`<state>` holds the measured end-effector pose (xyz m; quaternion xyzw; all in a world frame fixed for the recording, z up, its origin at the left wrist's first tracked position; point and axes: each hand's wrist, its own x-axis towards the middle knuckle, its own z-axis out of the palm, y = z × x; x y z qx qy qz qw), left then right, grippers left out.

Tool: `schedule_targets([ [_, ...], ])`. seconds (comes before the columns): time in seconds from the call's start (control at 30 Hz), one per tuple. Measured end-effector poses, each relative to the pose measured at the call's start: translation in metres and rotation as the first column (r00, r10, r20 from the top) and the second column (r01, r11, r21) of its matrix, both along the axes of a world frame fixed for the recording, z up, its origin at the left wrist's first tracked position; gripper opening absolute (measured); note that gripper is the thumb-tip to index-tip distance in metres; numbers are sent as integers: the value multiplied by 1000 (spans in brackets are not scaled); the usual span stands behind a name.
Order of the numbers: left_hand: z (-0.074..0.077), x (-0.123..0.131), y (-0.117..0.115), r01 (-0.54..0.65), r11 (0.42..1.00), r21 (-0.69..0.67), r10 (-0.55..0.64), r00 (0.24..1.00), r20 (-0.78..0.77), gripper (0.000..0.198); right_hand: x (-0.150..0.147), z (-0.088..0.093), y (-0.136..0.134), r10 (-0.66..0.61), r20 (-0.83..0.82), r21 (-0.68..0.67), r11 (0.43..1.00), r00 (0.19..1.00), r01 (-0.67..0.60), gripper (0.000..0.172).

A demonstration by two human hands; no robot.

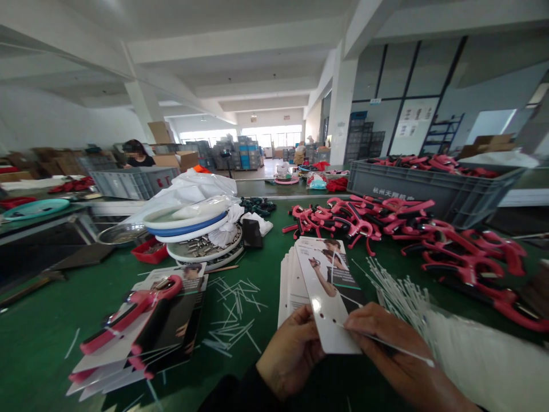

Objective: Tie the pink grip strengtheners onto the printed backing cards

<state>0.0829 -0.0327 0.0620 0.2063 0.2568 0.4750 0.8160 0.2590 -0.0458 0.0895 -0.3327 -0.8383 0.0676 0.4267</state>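
My left hand (pixel 295 350) pinches the lower left edge of a printed cardboard backing card (pixel 332 326), which has small holes near its lower end. The fingers of my right hand (pixel 392 349) are closed on a white cable tie (pixel 414 355) at the card's right edge. One length of the tie lies across the card's face, and its other end sticks out past my right hand. Behind the card stands a stack of similar cards (pixel 288 286). On the left, pink plier-like tools with black grips (pixel 150 297) are tied onto a pile of cards (pixel 189 320).
Loose cable ties (pixel 397 286) spill from a clear bag (pixel 484 349) at right. Pink tools (pixel 360 220) lie heaped before a grey crate (pixel 433 191). Cut tie ends (pixel 234 312), a red tray (pixel 149 252) and stacked hoops (pixel 193 226) are on the green table. A person (pixel 137 154) is at far left.
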Motion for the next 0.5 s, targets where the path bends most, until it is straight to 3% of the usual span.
schedule_targets([
  [0.23, 5, 3, -4, -30, 996, -90, 43, 989, 141, 16, 0, 0, 10, 72, 69, -1, 997, 995, -72, 19],
  [0.5, -2, 12, -6, -102, 995, 4, 99, 974, 205, 15, -4, 7, 11, 64, 159, 73, 994, 985, -76, 22],
])
